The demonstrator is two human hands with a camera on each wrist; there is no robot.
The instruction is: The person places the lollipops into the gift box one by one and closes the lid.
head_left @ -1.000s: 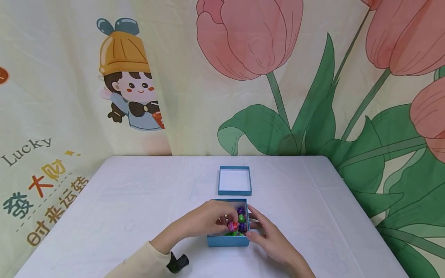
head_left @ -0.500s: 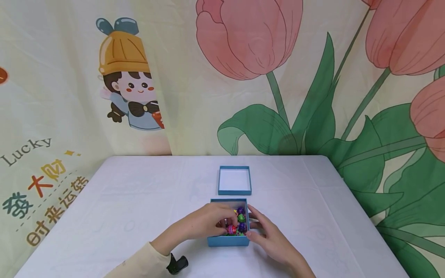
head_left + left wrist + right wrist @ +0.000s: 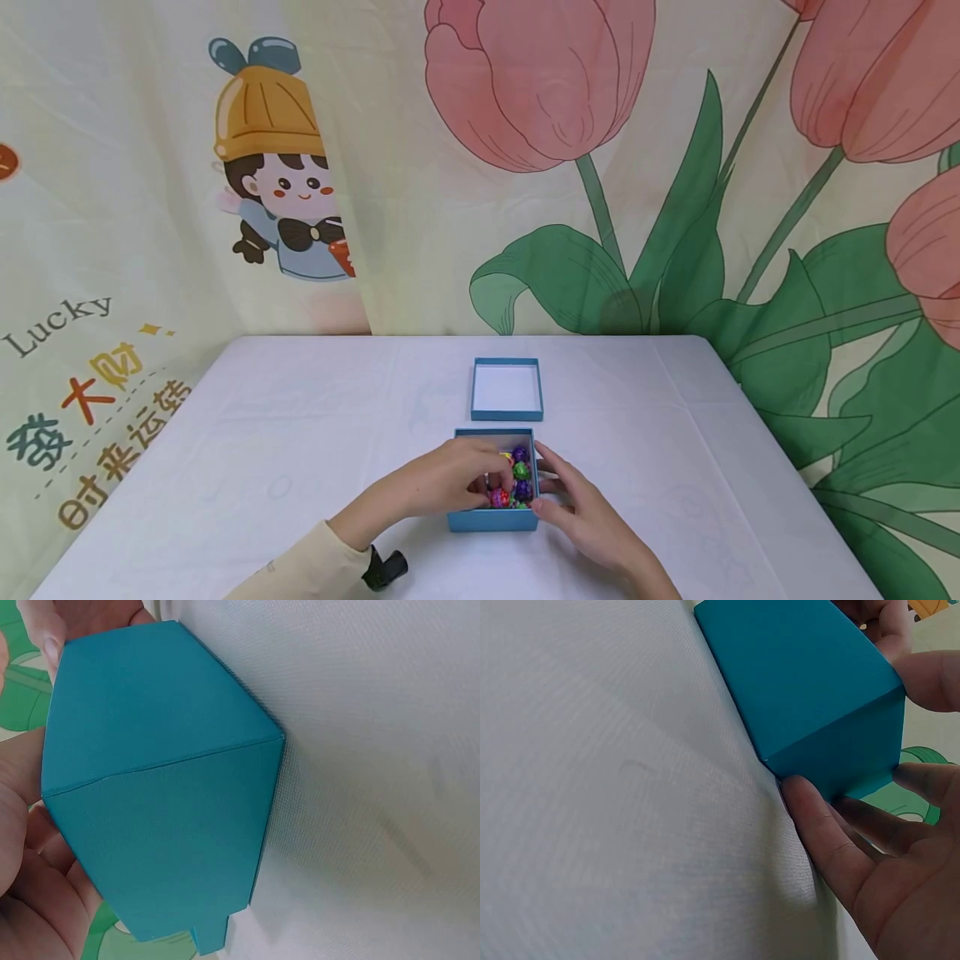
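Observation:
An open blue box sits near the front of the table, partly filled with round, shiny wrapped candies in purple, green and yellow. My left hand reaches over its left wall, thumb and curled fingers pinching a pink-red wrapped candy low inside. Part of the contents is hidden under that hand. Against the right wall rest the fairly straight fingers of my right hand, its thumb at the near right corner. In both wrist views the blue box's outside hides the candies.
Behind the box lies its square lid, inside facing up, white with a blue rim. A white cloth covers the table. A printed curtain with tulips hangs at the back. A black strapped device is on my left wrist.
My left hand has lowered the pink-red candy slightly toward the near part of the box, uncovering the box's far left rim. The right hand has kept its place.

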